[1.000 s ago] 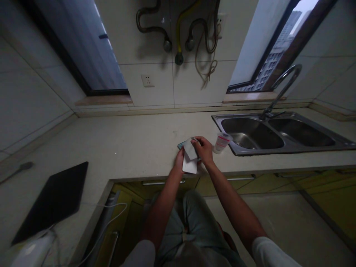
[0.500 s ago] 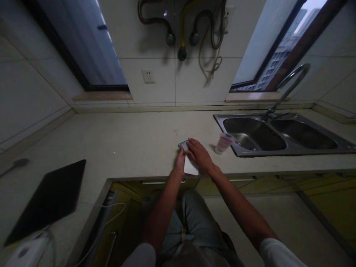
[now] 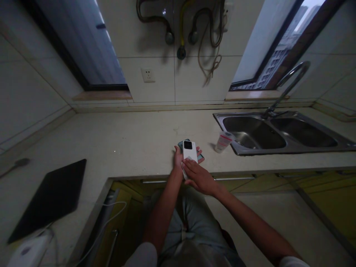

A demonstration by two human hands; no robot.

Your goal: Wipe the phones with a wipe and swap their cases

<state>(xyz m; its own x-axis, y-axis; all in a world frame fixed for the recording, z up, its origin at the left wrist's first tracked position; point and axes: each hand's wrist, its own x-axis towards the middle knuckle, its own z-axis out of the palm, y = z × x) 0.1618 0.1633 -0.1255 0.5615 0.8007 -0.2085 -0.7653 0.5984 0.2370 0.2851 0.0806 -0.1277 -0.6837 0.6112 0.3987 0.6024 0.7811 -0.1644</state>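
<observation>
From where I stand, a black panel lies at the lower left of the frame, with a white device in the corner below it. Moving right past the bare stretch of counter, the left hand is at the counter's front edge, just below the frame's centre. Its grip is loose and mostly open: the palm sits under a white phone, thumb standing off on one side, fingertips showing past the other. The phone lies back up, its dark camera block towards the wall. A blue-green flat item shows beneath; whether the hand holds that too, I can't tell.

The right hand lies over the phone's near end, fingers together and nearly straight, on a thin white wipe; whether it pinches it, I can't tell.

I'd judge the phone light, stiff and slippery, breakable if dropped, and best held by its long side edges, clear of the lenses. The wipe looks soft and limp. To the right, a clear cup stands near the sink
</observation>
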